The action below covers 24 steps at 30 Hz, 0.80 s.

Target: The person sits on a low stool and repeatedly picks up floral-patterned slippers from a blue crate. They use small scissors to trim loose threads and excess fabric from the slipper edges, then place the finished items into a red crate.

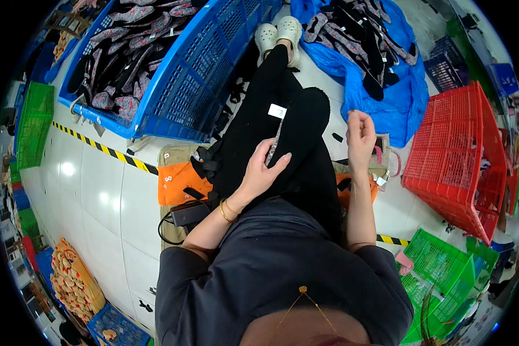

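A: Where is the fabric piece (297,127) to be found?
B: It is held over the dark trousers (245,127), with its rounded end pointed forward. Black is shown on its broad face; along the left edge a patterned strip (275,141) is seen, with a white tag (277,110) at its far end.

A: And how is it gripped?
B: By the left hand (262,173): the near part is pinched, the thumb being laid on the black face and the fingers tucked at the patterned edge. The right hand (361,141) is raised just beside the blue plastic sheet (406,109), its fingers curled close; whether anything thin is caught in that grip cannot be told.

A: What handling is to be expected?
B: Judged by its look, it is light, soft and easily bent — not fragile, and hardly slippery.

A: Where is hold best taken?
B: On the body near the seam, where both layers can be pinched; the tag is better left alone, since it might be creased or pulled. Care is needed with the outline too — black is easily lost against black.
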Each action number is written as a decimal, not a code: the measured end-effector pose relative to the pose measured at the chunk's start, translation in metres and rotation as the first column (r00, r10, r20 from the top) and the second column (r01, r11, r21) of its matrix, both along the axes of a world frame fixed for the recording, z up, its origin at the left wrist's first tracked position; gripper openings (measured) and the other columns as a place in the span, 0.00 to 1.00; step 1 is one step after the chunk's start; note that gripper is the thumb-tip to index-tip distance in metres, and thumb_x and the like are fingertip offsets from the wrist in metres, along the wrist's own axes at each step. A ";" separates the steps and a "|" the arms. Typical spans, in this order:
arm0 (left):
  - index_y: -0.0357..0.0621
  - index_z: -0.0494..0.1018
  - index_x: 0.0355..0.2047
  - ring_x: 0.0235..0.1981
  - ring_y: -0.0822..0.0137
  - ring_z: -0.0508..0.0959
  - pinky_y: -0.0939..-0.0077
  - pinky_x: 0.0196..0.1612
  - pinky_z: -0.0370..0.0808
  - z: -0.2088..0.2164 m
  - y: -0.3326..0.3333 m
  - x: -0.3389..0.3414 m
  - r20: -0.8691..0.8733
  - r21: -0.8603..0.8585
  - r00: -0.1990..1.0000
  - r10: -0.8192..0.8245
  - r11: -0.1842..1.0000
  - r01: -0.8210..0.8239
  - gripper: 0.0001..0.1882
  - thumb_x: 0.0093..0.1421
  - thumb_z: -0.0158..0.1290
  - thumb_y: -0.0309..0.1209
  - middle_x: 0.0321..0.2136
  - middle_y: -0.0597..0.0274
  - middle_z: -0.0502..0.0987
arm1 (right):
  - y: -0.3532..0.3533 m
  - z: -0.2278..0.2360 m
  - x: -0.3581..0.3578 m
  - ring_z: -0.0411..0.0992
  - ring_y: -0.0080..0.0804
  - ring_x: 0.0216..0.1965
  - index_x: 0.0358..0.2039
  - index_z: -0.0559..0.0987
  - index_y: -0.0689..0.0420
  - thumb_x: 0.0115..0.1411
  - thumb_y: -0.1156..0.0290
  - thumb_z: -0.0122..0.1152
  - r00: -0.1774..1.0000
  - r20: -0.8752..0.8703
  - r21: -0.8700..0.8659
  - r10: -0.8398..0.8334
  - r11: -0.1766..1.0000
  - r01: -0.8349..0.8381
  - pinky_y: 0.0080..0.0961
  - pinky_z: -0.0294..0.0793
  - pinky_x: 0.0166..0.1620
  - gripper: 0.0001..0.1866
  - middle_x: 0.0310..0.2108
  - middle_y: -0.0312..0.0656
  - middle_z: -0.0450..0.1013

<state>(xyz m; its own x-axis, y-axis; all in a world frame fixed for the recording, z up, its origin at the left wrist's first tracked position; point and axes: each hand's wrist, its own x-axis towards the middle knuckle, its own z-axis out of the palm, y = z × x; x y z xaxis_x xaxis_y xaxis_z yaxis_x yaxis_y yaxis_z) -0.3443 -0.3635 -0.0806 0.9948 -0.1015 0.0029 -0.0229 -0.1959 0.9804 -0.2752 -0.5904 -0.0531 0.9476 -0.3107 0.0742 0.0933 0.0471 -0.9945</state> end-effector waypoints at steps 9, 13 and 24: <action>0.37 0.68 0.55 0.32 0.61 0.74 0.74 0.37 0.71 0.019 -0.007 0.002 0.281 0.252 0.960 0.000 0.965 -0.073 0.25 0.56 0.58 0.26 0.33 0.55 0.71 | 0.043 0.018 -0.022 0.69 0.25 0.21 0.39 0.76 0.62 0.55 0.69 0.68 0.966 0.185 -0.651 0.180 0.759 -0.017 0.20 0.69 0.26 0.15 0.25 0.40 0.72; 0.38 0.68 0.55 0.32 0.62 0.74 0.74 0.36 0.71 0.024 -0.006 -0.001 0.228 0.237 0.974 -0.001 0.970 -0.054 0.25 0.56 0.57 0.26 0.32 0.55 0.71 | 0.048 0.014 -0.022 0.70 0.27 0.21 0.37 0.76 0.63 0.54 0.68 0.69 0.956 0.225 -0.699 0.188 0.714 0.024 0.21 0.70 0.25 0.15 0.25 0.41 0.73; 0.37 0.68 0.54 0.31 0.64 0.73 0.76 0.36 0.71 0.021 -0.002 -0.002 0.102 0.184 0.995 0.007 0.983 -0.025 0.25 0.56 0.58 0.28 0.33 0.56 0.70 | 0.036 -0.001 0.002 0.70 0.21 0.31 0.41 0.75 0.62 0.61 0.69 0.61 0.994 0.112 -0.313 0.018 0.949 0.018 0.18 0.70 0.35 0.11 0.29 0.34 0.72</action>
